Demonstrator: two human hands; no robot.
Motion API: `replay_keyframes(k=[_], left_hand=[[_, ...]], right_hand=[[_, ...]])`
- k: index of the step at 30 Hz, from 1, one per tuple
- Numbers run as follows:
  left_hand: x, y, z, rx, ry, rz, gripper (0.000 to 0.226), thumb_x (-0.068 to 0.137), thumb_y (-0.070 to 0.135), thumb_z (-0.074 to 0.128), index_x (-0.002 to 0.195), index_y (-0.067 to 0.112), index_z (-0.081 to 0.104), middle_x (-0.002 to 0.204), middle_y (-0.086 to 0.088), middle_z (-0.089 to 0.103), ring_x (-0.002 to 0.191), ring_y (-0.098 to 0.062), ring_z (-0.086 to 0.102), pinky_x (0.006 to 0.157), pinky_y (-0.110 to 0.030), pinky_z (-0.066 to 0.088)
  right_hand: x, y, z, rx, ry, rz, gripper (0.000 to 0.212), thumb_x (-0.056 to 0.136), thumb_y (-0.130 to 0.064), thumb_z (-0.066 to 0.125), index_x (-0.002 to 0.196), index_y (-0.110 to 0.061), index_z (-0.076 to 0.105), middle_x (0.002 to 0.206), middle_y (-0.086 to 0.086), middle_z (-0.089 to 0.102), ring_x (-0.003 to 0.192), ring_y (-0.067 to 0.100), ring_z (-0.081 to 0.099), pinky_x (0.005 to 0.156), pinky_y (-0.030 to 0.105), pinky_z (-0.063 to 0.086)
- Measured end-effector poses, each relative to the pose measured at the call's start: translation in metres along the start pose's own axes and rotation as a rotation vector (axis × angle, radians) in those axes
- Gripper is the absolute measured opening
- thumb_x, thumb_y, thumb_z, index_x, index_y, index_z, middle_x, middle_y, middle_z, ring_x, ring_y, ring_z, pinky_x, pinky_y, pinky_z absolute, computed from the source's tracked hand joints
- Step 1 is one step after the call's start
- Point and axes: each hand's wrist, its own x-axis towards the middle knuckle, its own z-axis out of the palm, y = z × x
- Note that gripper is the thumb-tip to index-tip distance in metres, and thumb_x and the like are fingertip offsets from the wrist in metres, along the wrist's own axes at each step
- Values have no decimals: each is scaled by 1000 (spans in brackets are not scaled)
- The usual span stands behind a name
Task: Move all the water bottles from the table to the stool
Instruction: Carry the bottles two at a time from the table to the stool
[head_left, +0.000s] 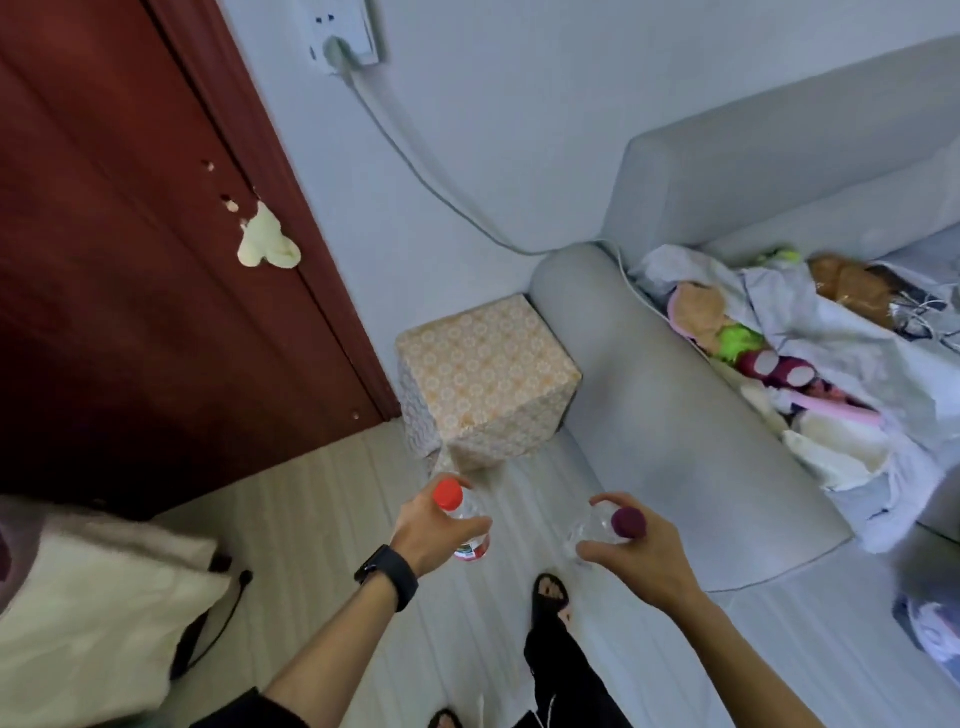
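Red-capped bottle (470, 519) up in the left hand (434, 530), fingers and thumb wrapped round its clear body just under the cap, a red-and-white label peeking out below the fist. Over on the other side, the right hand (631, 551) grips the purple-capped bottle (592, 530), thumb and fingertips curled round it close to the cap. That one is tipped so the cap points back toward the person. Both bottles are off any surface, carried in the air above the pale striped floor (311, 519), side by side but apart.

Ahead of them, just past the left hand, sits the stool (488, 379): a cube in an orange-and-white floral cover, tucked between the dark red door (130, 286) and the arm of the grey sofa (665, 415). A black watch (387, 574) bands the left wrist. On the sofa seat lies a heap of cloth and soft toys (779, 364). High on the wall a plug sits in a socket (343, 36), and its grey cable (431, 182) runs down toward the sofa arm. A foot in a black sandal (550, 592) shows below the hands.
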Motion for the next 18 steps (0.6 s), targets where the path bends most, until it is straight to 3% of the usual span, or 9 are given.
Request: replay_keyframes(k=[3,6,8,14,18], left_hand=[[42,28,11,-20,-5,-44,41,69,36,85,101,36,60,95,10,68,85,-5,64,68,-19,49],[80,48,19,-63,15,-74,42,71,37,85,104,32,59,97,10,67,86,-3,62,69,-17,49],[104,56,23,-80,40,-98,44,72,38,84,107,29,59,99,9,66,87,-4,62,66,-13,45],[184,65,26,-182,66,-158,45,81,39,78,116,25,53,105,3,64,95,-14,62,78,-23,45],[245,62,22,-213,25,-186,47,83,31,78,118,22,48,102,1,61,92,-17,60,68,-15,43]], right_hand=[[57,-5,-25,-33,-37,26,48,58,-20,88,96,-39,67,86,-1,72,77,16,67,68,23,53],[112,-17,-44,-74,-111,14,47,60,-19,89,96,-37,66,91,-10,71,79,-4,64,63,11,48],[144,-24,-49,-115,-143,-4,47,62,-24,90,96,-41,63,94,-18,69,83,-11,61,64,9,45],[230,-42,-44,-150,-217,-5,40,68,-30,90,96,-38,62,94,-16,69,86,-9,61,68,6,46],[292,-48,-28,-152,-287,35,41,71,-39,88,102,-41,62,104,-16,67,89,-6,62,73,9,46]])
